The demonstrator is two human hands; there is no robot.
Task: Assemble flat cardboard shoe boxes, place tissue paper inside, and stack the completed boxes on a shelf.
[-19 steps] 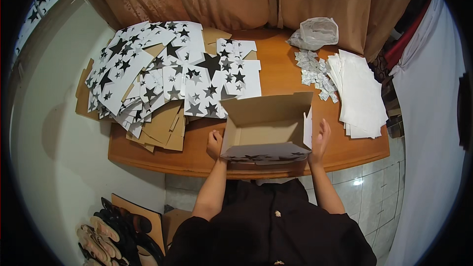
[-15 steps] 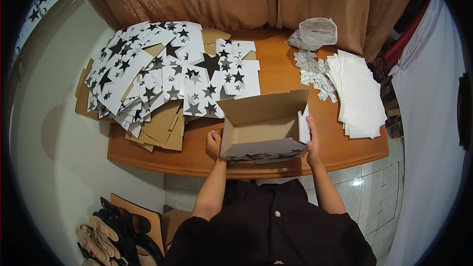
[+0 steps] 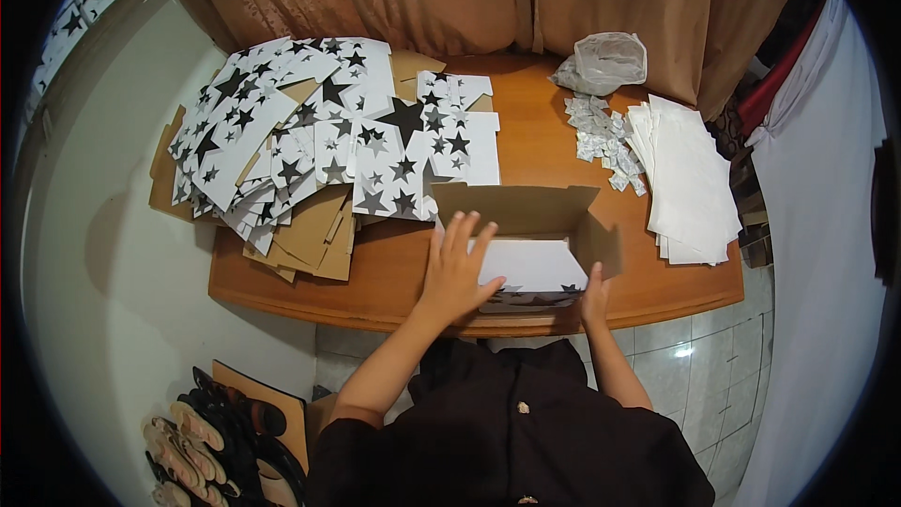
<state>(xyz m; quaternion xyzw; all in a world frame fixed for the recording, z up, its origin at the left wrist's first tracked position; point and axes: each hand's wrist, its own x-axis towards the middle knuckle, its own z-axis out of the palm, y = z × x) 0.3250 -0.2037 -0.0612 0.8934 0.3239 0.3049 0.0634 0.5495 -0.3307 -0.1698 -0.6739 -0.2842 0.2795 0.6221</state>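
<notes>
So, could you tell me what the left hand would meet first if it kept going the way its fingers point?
Probably the far wall of the cardboard box: the left hand lies flat at the box's left side, fingers pointing away from the person, though depth is hard to judge here.

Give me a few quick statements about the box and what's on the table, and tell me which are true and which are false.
1. The left hand lies flat on the half-folded cardboard box. True.
2. The right hand is reaching for the plastic bag. False: it is at the box's right near corner.
3. The star-printed box blanks lie left of the box. True.
4. The stack of white sheets sits on the floor. False: it lies on the wooden table, at its right end.
</notes>
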